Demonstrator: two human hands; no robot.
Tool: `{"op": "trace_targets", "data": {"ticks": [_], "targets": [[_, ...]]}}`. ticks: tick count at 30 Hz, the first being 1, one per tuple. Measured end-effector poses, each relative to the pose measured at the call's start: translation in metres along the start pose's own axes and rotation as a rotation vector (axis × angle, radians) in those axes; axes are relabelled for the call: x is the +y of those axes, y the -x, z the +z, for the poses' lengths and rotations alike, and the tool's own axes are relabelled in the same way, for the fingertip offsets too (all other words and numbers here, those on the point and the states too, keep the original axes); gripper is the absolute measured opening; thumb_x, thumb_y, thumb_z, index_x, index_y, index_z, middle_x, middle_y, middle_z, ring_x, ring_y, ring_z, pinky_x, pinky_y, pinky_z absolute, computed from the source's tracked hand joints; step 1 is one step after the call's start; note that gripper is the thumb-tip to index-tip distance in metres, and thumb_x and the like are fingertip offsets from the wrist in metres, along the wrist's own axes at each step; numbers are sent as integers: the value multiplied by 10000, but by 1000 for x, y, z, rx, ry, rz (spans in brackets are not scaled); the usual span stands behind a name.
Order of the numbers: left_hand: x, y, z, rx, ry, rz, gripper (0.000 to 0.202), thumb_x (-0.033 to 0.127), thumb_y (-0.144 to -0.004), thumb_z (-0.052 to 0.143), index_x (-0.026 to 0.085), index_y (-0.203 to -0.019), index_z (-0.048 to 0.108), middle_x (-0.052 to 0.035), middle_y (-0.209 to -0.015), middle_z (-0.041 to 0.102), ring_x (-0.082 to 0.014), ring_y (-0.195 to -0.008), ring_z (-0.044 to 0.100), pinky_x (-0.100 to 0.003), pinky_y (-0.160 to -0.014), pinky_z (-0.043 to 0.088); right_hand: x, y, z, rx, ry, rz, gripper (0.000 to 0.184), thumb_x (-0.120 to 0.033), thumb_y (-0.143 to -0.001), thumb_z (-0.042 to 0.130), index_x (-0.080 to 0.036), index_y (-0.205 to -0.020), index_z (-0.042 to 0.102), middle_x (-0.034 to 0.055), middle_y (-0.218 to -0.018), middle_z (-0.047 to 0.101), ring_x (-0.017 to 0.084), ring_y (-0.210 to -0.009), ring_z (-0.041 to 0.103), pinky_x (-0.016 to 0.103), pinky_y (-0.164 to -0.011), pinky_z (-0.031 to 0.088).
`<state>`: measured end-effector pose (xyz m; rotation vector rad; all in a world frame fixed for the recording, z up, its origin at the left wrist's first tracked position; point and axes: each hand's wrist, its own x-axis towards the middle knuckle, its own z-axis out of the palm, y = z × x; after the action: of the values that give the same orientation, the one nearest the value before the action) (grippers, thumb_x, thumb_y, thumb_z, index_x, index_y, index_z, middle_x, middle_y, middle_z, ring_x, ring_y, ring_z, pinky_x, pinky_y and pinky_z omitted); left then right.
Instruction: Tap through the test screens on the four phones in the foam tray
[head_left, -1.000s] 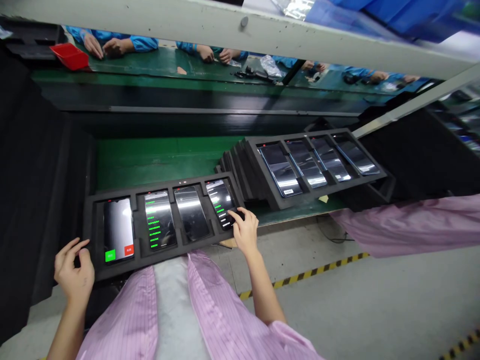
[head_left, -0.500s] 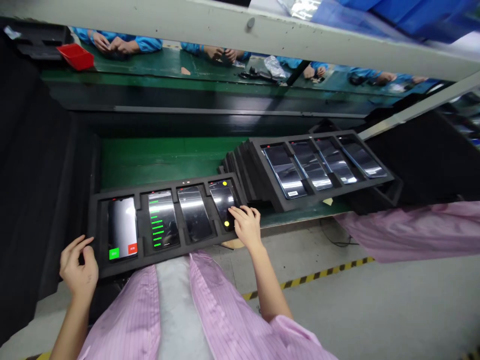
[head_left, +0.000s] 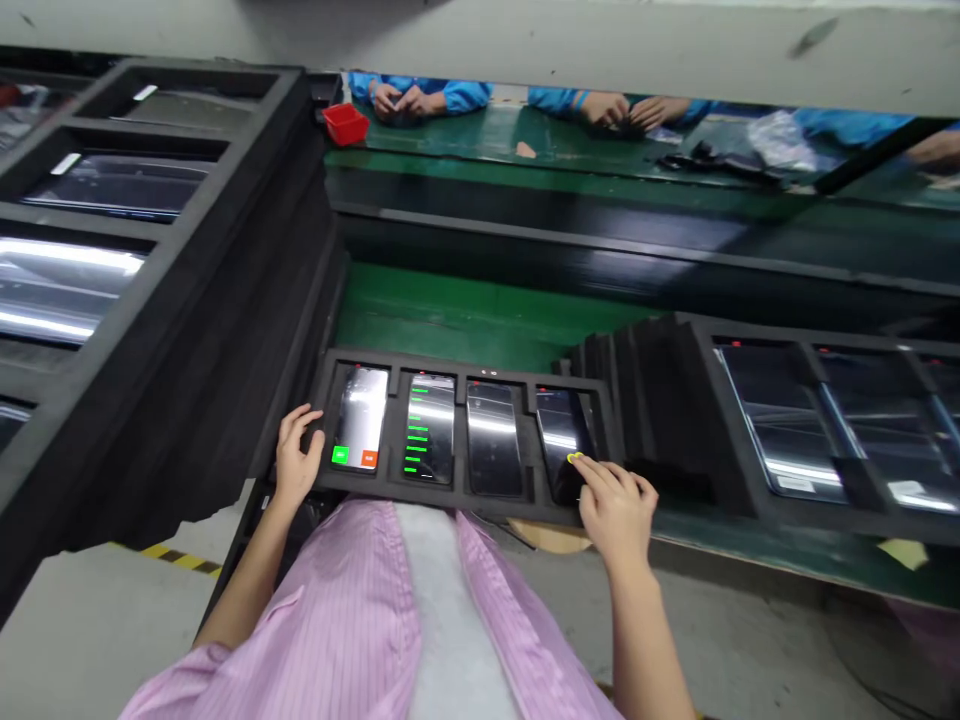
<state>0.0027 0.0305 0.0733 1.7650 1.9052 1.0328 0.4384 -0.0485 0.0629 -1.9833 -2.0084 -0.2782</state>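
Note:
A black foam tray (head_left: 459,390) lies in front of me with several smartphones in its slots. The leftmost phone (head_left: 360,415) shows a pale screen with a green and a red button. Beside it, another phone (head_left: 430,430) displays rows of green text. The third phone (head_left: 495,440) has a dark screen. On the rightmost phone (head_left: 559,430), a fingertip of my right hand (head_left: 619,505) touches a yellow ring low on the screen; its fingers are stretched out and hold nothing. My left hand (head_left: 298,455) rests at the tray's left edge, fingers apart.
Tall stacks of black foam trays (head_left: 247,250) with phones stand at left. More stacked trays (head_left: 675,400) are at right, on the green bench (head_left: 442,305). Across the partition, co-workers' hands (head_left: 409,102) in blue sleeves work near a red bin (head_left: 345,124).
The view has swung left, bringing the left tray stack into sight. On the rightmost phone, the two solid yellow dots have given way to one yellow ring under my right fingertip.

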Motion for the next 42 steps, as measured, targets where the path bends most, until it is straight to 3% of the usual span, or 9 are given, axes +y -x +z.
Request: {"op": "trace_targets", "data": {"ticks": [8, 13, 16, 19, 24, 28, 31, 37, 42], "targets": [[-4, -1, 1, -135, 91, 26, 400, 258, -756, 533, 218, -1152, 496, -104, -1231, 460, -242, -1179, 444, -440, -971, 402, -6, -3, -2, 35, -13, 24, 335, -95, -775, 401, -205, -978, 644, 33, -977, 695, 189, -922, 553, 355, -832, 316], [-12, -4, 5, -175, 109, 38, 473, 273, -742, 552, 224, -1202, 452, -109, -1270, 407, -260, -1203, 415, -471, -994, 378, -3, 3, -7, 205, -23, 185, 362, -99, -767, 387, -220, -991, 644, 34, -965, 689, 194, -937, 555, 355, -818, 328], [-12, -4, 6, -183, 91, 83, 523, 238, -717, 565, 229, -1222, 430, -101, -1282, 382, -259, -1233, 382, -478, -1047, 315, -7, 6, -9, 320, -20, 208, 355, -103, -766, 395, -225, -985, 646, 33, -923, 688, 199, -909, 562, 358, -805, 334], [-8, -3, 5, -213, 78, 94, 558, 196, -694, 566, 230, -1231, 419, -99, -1299, 364, -260, -1255, 353, -485, -1073, 269, -34, 0, -8, 324, -93, 100, 339, -100, -775, 408, -225, -988, 639, 33, -910, 677, 195, -905, 561, 358, -819, 340], [-1, -2, 3, -272, 94, 19, 604, 166, -674, 571, 239, -1250, 402, -107, -1343, 317, -275, -1290, 304, -500, -1075, 252, -120, -21, -3, 99, -359, -200, 323, -118, -810, 414, -230, -1031, 622, 44, -968, 646, 182, -931, 546, 366, -888, 339], [0, 0, 1, -312, 105, -9, 612, 175, -673, 588, 248, -1251, 401, -106, -1375, 270, -278, -1312, 272, -494, -1077, 253, -169, -36, 4, 40, -479, -359, 301, -133, -827, 419, -218, -1026, 629, 47, -970, 642, 177, -936, 532, 372, -914, 333], [0, 0, 1, -323, 105, -13, 616, 169, -677, 585, 244, -1257, 394, -112, -1384, 246, -276, -1314, 273, -486, -1074, 263, -179, -40, 9, 28, -489, -384, 268, -151, -838, 431, -194, -1011, 630, 57, -965, 640, 179, -936, 523, 371, -916, 329], [0, 1, 4, -306, 104, -29, 624, 164, -671, 599, 245, -1258, 403, -111, -1391, 228, -273, -1302, 298, -467, -1066, 285, -174, -38, 10, 31, -469, -299, 244, -169, -863, 414, -172, -980, 628, 61, -924, 629, 174, -895, 516, 373, -905, 326], [-2, 0, 4, -265, 198, -31, 546, 188, -723, 550, 235, -1249, 412, -108, -1365, 302, -260, -1308, 295, -473, -1080, 253, -189, -40, 12, 11, -445, -297, 260, -188, -872, 397, -177, -998, 624, 63, -921, 618, 175, -891, 507, 372, -905, 324]]}}
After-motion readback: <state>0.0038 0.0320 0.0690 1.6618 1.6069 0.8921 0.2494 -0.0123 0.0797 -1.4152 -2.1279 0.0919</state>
